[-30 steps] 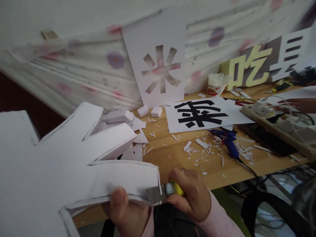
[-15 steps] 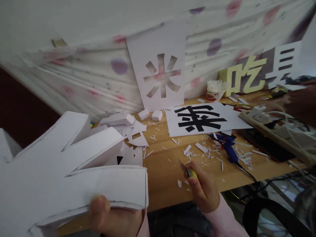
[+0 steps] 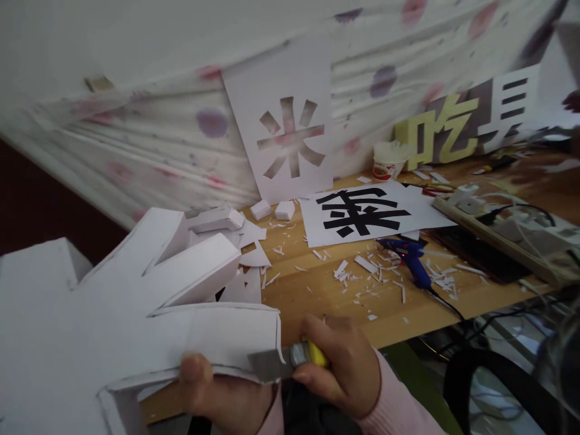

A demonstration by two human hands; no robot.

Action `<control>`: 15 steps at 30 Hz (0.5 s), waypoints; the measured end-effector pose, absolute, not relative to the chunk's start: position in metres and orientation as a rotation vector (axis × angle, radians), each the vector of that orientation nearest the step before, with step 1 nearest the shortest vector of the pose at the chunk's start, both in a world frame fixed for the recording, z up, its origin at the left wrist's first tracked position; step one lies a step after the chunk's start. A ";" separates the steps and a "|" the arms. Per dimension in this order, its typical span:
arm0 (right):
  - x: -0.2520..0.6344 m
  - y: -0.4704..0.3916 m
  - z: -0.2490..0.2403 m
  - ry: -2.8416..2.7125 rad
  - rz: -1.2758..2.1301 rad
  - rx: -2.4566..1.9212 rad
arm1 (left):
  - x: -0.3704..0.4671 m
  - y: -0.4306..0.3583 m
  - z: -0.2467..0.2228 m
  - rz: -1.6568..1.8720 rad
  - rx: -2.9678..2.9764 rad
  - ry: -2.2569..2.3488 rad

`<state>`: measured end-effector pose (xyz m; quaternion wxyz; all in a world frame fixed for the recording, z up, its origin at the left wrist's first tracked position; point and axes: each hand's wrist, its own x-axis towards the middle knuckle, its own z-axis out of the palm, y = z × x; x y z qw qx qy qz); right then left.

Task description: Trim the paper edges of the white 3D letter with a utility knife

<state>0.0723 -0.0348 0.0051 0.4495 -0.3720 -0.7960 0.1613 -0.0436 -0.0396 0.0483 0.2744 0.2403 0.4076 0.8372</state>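
- At the near edge of the surface [image 3: 317, 290], the left hand [image 3: 217, 393] comes up from below, its thumb pressed on top of the lower rim of a big white foam-board character [image 3: 136, 326], the fingers hidden beneath it; the hand is closed on the board.
- Just beside it, the right hand [image 3: 344, 368] is curled tight around a yellow-handled utility knife [image 3: 290, 359], a pink sleeve [image 3: 399, 405] at the wrist; the grey blade points left and lies against the board's lower right corner.
- The foam-board character is a thick, white, many-armed shape with pencil-like outlines near its edges; it is held tilted over the near left corner, filling the lower left of the view.
- The surface is light wood, strewn with white offcuts [image 3: 376, 281] near its middle; foam blocks [image 3: 274, 209] and larger scraps lie toward the far left.
- A blue glue gun [image 3: 408, 257] lies right of the middle, its cord running off the near edge; behind it lies a printed sheet [image 3: 371, 211] with a bold black character.
- Against the flowered wall stands a white stencil sheet [image 3: 285, 121]; a paper cup [image 3: 387, 163] and yellow letters [image 3: 437, 133] sit along the far edge.
- A power strip [image 3: 502, 226] with cables occupies the right side.
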 end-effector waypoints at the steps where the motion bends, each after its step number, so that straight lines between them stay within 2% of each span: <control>1: 0.073 -0.034 0.003 -1.974 0.377 -0.946 | -0.040 -0.038 0.048 2.307 0.606 1.066; 11: 0.085 -0.005 -0.035 -1.780 0.239 -1.175 | -0.043 -0.029 0.050 2.327 0.283 1.093; 15: 0.093 -0.007 -0.032 -1.653 0.256 -1.216 | -0.043 -0.016 0.058 2.413 0.290 0.997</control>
